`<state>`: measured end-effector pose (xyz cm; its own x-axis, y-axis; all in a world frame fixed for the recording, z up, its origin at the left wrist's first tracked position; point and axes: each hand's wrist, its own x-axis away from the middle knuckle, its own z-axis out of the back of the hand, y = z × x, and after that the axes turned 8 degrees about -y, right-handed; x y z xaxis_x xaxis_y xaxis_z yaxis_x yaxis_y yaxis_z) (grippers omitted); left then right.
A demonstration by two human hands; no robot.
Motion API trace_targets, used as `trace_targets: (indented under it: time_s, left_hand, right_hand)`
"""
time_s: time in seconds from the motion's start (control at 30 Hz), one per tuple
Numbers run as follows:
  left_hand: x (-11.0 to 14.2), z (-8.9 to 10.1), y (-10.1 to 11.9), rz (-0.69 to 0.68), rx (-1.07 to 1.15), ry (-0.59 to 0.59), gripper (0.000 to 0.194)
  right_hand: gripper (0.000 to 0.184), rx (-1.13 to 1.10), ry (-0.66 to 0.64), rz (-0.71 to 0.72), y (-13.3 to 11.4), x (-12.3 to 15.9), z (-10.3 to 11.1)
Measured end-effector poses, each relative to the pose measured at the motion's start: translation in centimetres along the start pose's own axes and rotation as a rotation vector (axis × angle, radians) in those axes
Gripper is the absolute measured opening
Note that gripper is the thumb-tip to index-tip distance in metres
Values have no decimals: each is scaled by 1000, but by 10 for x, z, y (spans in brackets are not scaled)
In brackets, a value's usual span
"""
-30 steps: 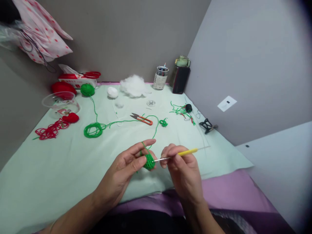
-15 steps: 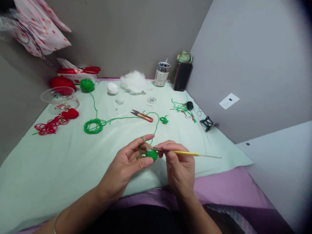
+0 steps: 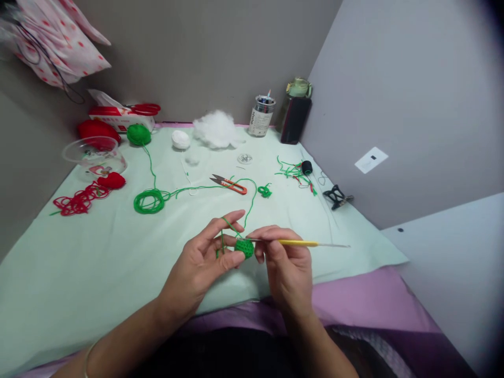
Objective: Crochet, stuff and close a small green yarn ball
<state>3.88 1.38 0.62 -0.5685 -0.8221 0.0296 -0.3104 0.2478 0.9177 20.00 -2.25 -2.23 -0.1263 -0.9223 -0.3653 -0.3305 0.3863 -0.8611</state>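
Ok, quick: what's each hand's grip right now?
Left hand: closed, holding the green crocheted piece.
Right hand: closed, holding the yellow-handled crochet hook.

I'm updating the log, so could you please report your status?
Left hand holding green crochet piece. Right hand holding yellow-handled hook, tip at piece's upper edge. Orange snips beyond, clear of hands.

Knobbly matt yarn piece (image 3: 244, 249), hook (image 3: 298, 243) of shiny metal with smooth plastic grip, fluffy fibre stuffing (image 3: 217, 130)

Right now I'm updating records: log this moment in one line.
left hand: holds green crochet piece; right hand: holds yellow-handled crochet hook; thread snips: on tablecloth
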Motion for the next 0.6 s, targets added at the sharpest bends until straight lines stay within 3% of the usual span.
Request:
trace_targets:
  time_s: [0.13,0.27,0.33,0.47,0.6]
  left_hand:
    - [2,2,-2,-78,-228,-7,55]
    - [3,-3,-8,-297,-566,25,53]
    - [2,-5,-11,-343,-641,52,51]
    - [1,-6,-13,-257,-578,58,49]
    - [2,-4,-9,-162,-454,56,52]
  right_hand:
    - [11,-127,-1,-58,-1,-1,-5]
    - [8,-237,72,-124,1,-3,-13]
    - [10,-272,117,-156,2,-5,-16]
    - [16,-247,153,-171,3,-8,-16]
    - [12,-231,95,-156,1,-10,-13]
